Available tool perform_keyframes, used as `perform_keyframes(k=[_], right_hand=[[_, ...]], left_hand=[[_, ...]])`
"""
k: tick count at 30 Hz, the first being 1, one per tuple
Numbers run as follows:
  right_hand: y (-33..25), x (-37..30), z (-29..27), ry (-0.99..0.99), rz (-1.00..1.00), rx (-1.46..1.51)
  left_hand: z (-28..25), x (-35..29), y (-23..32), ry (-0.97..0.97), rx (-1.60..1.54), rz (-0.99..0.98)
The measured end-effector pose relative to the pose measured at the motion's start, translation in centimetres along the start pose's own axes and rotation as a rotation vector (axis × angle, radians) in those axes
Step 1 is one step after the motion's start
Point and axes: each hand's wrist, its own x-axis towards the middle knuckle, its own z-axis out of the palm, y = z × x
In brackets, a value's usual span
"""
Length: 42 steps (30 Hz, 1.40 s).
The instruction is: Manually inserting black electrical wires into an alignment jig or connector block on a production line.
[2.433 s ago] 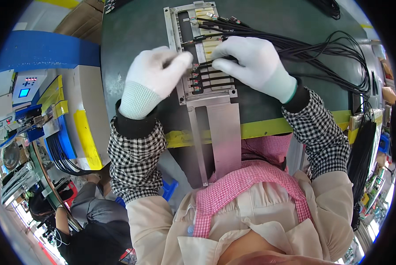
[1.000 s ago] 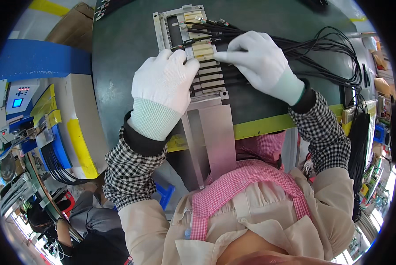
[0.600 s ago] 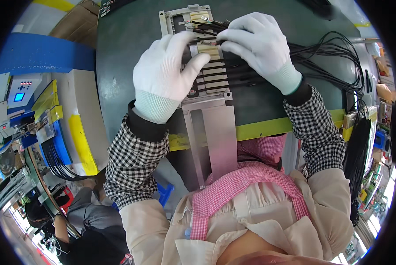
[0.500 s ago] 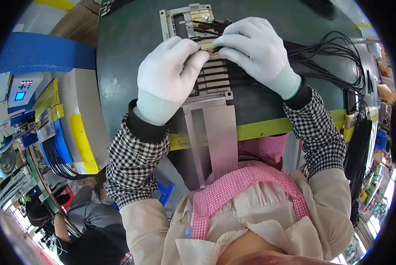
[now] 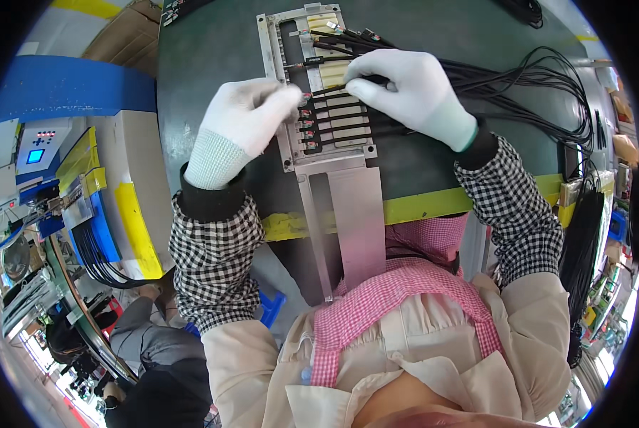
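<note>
A metal fixture (image 5: 265,48) with pale slotted strips lies on the green table. Several black cables (image 5: 344,123) rest side by side in its lower slots, their stripped ends with small coloured wires toward the left rail. My right hand (image 5: 416,89), in a white glove, pinches a black cable (image 5: 331,90) at the fixture's right side. That cable runs across the slots toward my left hand (image 5: 251,118), also gloved. The left fingertips are pressed together over the left rail by the cable's end; whatever they hold is hidden. Higher up, another cable (image 5: 318,63) spans the fixture.
More loose cable ends (image 5: 337,39) lie over the fixture's top, and a looped cable bundle (image 5: 540,93) spreads across the table's right. A metal plate (image 5: 358,214) juts over the yellow-taped front edge (image 5: 433,207). Left stand a blue-topped machine (image 5: 77,85) and a seated person (image 5: 155,349).
My left hand has moved left and slightly down, off the middle of the fixture. My right hand has come down a little. The cable ends in the lower slots are now uncovered.
</note>
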Motion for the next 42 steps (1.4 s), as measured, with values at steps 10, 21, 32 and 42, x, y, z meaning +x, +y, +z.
perform_keyframes(k=[10, 21, 32, 42], right_hand=[[-0.4, 0.9, 0.7, -0.010, 0.038, -0.201], [1.3, 2.2, 1.2, 0.169, -0.306, -0.213], [-1.8, 2.2, 1.1, -0.039, 0.046, -0.415], [-1.7, 1.2, 0.3, -0.048, -0.011, -0.393]], left_hand=[[-0.2, 0.3, -0.1, 0.329, 0.397, 0.048], [0.1, 0.1, 0.3, 0.313, 0.437, 0.021], [0.3, -0.2, -0.6, 0.229, 0.690, 0.510], [1.2, 0.6, -0.6, 0.327, 0.886, 0.785]])
